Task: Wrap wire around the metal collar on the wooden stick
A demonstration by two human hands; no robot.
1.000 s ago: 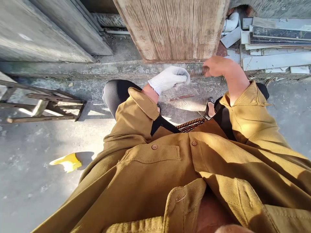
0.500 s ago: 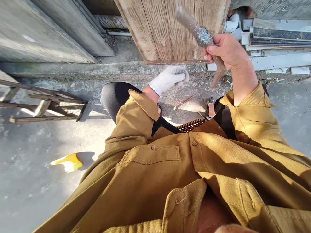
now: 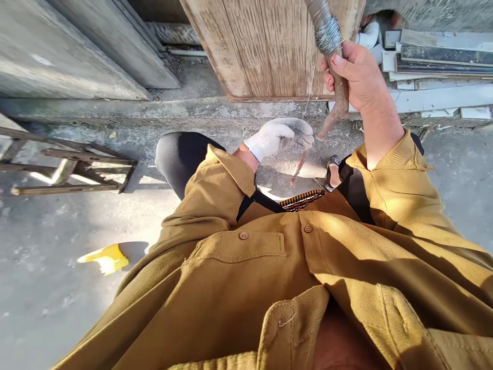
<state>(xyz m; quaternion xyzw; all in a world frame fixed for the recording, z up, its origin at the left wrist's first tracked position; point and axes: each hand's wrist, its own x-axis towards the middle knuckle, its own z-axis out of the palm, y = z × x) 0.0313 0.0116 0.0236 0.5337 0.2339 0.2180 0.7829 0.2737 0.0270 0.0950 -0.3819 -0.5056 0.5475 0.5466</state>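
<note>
My right hand (image 3: 356,77), bare, is wrapped round a crooked wooden stick (image 3: 339,100). A thick coil of thin metal wire (image 3: 327,35) is wound on this stick just above my fingers, and the stick's top end runs out of view. From the coil a single strand (image 3: 310,87) runs down to my left hand (image 3: 281,137), which wears a white knitted glove greyed at the fingers. Its fingers are curled closed around the strand; the grip itself is partly hidden. Just below the glove shows a thin reddish-brown stick (image 3: 298,168); whether it hangs or lies there I cannot tell.
A worn wooden board (image 3: 262,51) leans ahead of me. Stacked planks (image 3: 442,61) and a white pipe (image 3: 368,36) are at the right. A wooden stool or frame (image 3: 73,164) lies left, with a yellow object (image 3: 106,258) on the concrete floor. Woven seat edging (image 3: 302,199) shows between my legs.
The wire-wound stick has turned more upright, its coil shifting up and slightly right. My gloved hand has moved right and down. The reddish-brown stick has shifted right and tilted steeper.
</note>
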